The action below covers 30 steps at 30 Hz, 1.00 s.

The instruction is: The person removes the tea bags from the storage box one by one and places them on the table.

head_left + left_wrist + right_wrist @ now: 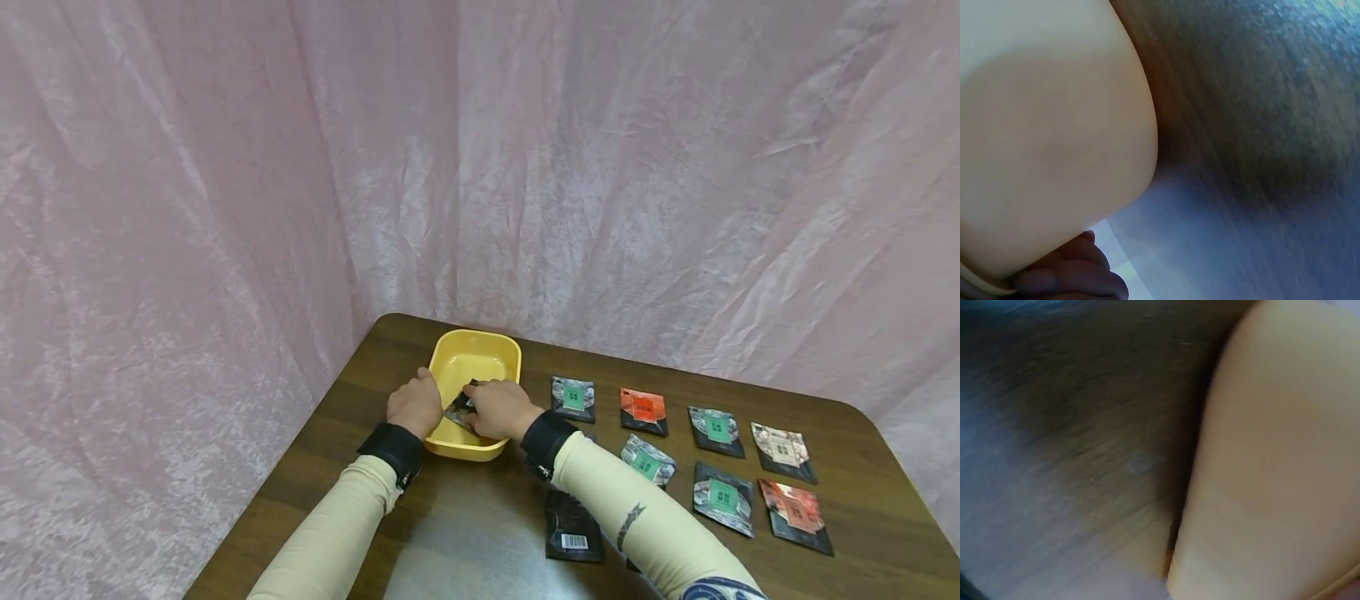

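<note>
A yellow plastic basin (472,347) stands at the table's far left corner. My left hand (415,407) grips its left rim; in the left wrist view the curled fingers (1082,278) show at the edge beneath the basin's wall (1054,144). Reaching over the right rim, my right hand (501,409) pinches a dark sachet (459,412) inside the basin. The sachet's right part is hidden by that hand. The right wrist view has only the basin's outer wall (1279,456) and tabletop, with the fingers out of sight.
On the wooden table (525,533), several flat sachets lie to the right, among them a red one (643,409) and a green-labelled one (573,397). A black sachet (573,529) with a barcode lies under my right forearm. Pink curtains (510,167) hang behind.
</note>
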{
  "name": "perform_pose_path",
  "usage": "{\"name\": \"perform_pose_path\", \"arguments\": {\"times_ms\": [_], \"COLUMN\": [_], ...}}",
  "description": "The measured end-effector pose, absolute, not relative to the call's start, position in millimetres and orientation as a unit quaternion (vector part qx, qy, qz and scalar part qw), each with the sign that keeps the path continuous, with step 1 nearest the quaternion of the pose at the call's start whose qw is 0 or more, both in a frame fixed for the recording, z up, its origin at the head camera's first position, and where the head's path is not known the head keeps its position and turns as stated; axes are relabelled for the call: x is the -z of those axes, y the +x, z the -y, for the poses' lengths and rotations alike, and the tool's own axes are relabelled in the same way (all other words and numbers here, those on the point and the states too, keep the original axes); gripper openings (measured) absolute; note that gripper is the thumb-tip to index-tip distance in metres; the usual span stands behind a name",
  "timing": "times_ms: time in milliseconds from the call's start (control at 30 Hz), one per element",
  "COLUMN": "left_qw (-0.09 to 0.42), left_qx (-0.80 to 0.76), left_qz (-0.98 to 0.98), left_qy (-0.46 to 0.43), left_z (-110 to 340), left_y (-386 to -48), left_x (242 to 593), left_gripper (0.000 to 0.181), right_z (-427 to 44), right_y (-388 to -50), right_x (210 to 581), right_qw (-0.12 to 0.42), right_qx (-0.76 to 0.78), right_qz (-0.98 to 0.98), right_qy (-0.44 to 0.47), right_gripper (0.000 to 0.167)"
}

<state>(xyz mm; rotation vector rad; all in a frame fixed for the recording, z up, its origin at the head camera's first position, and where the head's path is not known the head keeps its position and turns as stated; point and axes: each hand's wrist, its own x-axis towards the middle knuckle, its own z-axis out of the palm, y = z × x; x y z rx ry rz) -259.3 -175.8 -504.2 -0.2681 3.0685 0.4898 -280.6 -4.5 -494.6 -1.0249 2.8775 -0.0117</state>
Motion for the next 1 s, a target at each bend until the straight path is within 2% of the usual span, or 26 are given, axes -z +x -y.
{"name": "perform_pose_path", "arguments": {"times_ms": [167,333,733,1000], "left_qw": [-0.003,0.008,0.011,0.015], "left_qx": [-0.147,-0.147,-0.138,-0.137], "left_qz": [-0.986,-0.986,-0.987,-0.987], "left_qy": [-0.077,-0.079,-0.077,-0.081], "left_z": [177.1,177.2,176.5,175.8], "left_y": [-260.2,-260.1,-261.0,-259.0], "left_x": [508.7,508.4,508.7,506.7], "left_gripper": [0.025,0.03,0.025,0.025], "right_z": [4.1,2.9,-2.2,-3.3], "right_y": [-281.0,-281.1,-279.8,-277.5], "right_x": [498.5,500.2,500.6,502.9], "right_qw": [0.018,0.005,-0.021,-0.042], "right_qx": [0.013,0.025,0.06,0.099], "right_qz": [-0.939,-0.938,-0.935,-0.936], "right_qy": [-0.343,-0.345,-0.348,-0.335], "right_gripper": [0.034,0.024,0.042,0.039]}}
